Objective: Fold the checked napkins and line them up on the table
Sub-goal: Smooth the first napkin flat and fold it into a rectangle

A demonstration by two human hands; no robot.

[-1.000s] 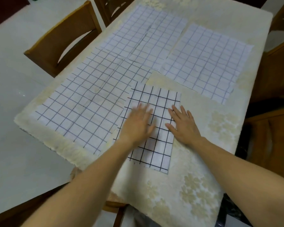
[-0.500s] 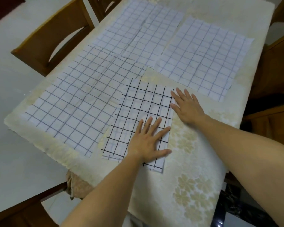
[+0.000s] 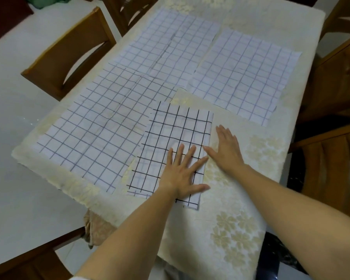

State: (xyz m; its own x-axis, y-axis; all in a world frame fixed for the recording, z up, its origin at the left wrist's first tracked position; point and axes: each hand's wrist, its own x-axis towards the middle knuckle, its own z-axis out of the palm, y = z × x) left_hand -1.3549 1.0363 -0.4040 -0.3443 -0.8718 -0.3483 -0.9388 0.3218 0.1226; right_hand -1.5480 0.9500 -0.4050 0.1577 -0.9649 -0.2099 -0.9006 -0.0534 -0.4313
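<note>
A folded white napkin with a black check (image 3: 176, 138) lies as a long strip near the front of the table. My left hand (image 3: 182, 174) presses flat on its near right part, fingers spread. My right hand (image 3: 226, 150) lies flat on the tablecloth against the strip's right edge, thumb touching that edge. Three unfolded checked napkins lie flat beyond: one at the left (image 3: 93, 128), partly under the strip, one at the far middle (image 3: 170, 45) and one at the far right (image 3: 245, 75).
The table wears a cream flowered cloth (image 3: 240, 229). Wooden chairs stand at the left (image 3: 69, 57), at the far end and along the right side (image 3: 331, 158). The table's left edge drops to a pale floor.
My left hand stays pressed on the strip's near part. My right hand has slid back along the strip's right edge toward me, close to the left hand.
</note>
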